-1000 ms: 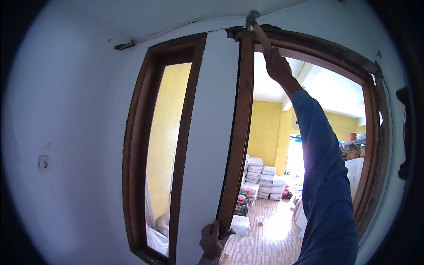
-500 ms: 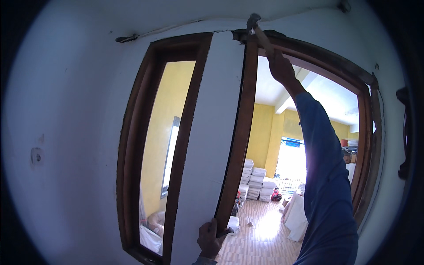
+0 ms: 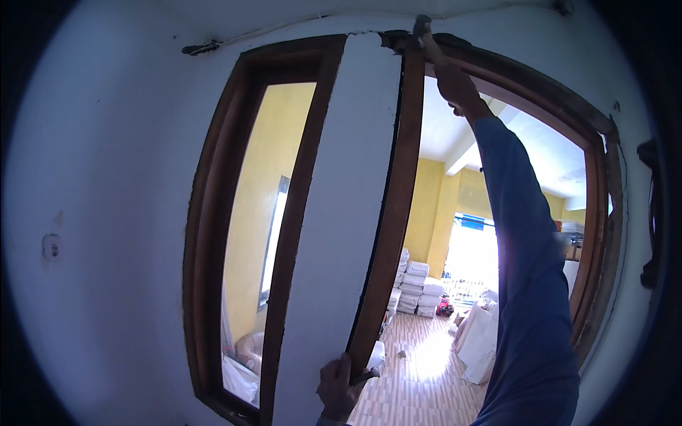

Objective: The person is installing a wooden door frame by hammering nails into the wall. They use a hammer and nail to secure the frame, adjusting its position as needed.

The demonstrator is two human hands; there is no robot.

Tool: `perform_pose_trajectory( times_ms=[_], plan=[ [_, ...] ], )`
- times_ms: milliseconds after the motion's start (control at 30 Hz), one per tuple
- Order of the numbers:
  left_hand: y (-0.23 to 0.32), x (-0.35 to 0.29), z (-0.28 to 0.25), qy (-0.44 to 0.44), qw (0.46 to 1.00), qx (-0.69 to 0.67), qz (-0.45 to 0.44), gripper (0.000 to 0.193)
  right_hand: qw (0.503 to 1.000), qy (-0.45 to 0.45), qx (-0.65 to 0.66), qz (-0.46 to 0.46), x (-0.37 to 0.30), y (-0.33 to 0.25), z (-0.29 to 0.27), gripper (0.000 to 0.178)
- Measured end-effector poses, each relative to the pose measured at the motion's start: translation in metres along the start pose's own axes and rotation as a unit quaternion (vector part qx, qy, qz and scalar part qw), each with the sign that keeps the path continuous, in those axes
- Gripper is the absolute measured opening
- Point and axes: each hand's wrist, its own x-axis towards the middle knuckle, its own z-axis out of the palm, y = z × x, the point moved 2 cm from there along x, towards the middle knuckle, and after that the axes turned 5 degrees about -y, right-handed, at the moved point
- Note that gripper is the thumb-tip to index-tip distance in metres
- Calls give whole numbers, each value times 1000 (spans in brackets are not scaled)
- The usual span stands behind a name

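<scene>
My right hand (image 3: 459, 92) is raised high, wrapped around the wooden handle of a hammer (image 3: 423, 30). The hammer's dark head is at the upper left corner of a brown wooden door frame (image 3: 406, 156); whether it touches the wood I cannot tell. Low down, my left hand (image 3: 337, 389) is closed at the same frame's left post, its thumb up along the wood. A short dark tool end (image 3: 366, 375) sticks out to the right of this hand; its kind is unclear. Along the post's left side runs a dark gap beside the white wall strip (image 3: 348, 206).
To the left is a narrow brown window frame (image 3: 206, 234). Broken plaster (image 3: 393, 41) edges the door frame's top. A wall socket (image 3: 52, 246) is at far left. Through the doorway show stacked white sacks (image 3: 419, 284) and a tiled floor (image 3: 419, 362).
The view has tipped a little, so the frames sit higher in the picture. My right hand and the hammer stay near the upper corner; my left hand keeps its place on the post.
</scene>
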Motion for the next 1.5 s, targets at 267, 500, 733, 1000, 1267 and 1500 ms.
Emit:
perform_pose_trajectory(
  times_ms=[267,500,733,1000,1267,1500],
  plan=[
    [2,3,-3,-14,1000,6,4,83,999,-21,-20,26,-11,-7,-9,49],
    [0,1,-1,-46,999,11,-2,80,997,67,14,-18,1,7,-5,58],
    [-1,-2,4,-7,1000,21,-9,72,992,116,30,-25,2,28,10,53],
    [9,4,-5,63,996,16,59,64,983,-36,178,31,-42,33,13,45],
    [16,7,-10,44,998,-13,36,64,922,-57,365,112,-119,74,17,54],
    [6,4,-6,-12,1000,-11,-23,83,925,-40,352,139,-144,105,22,49]
  ],
)
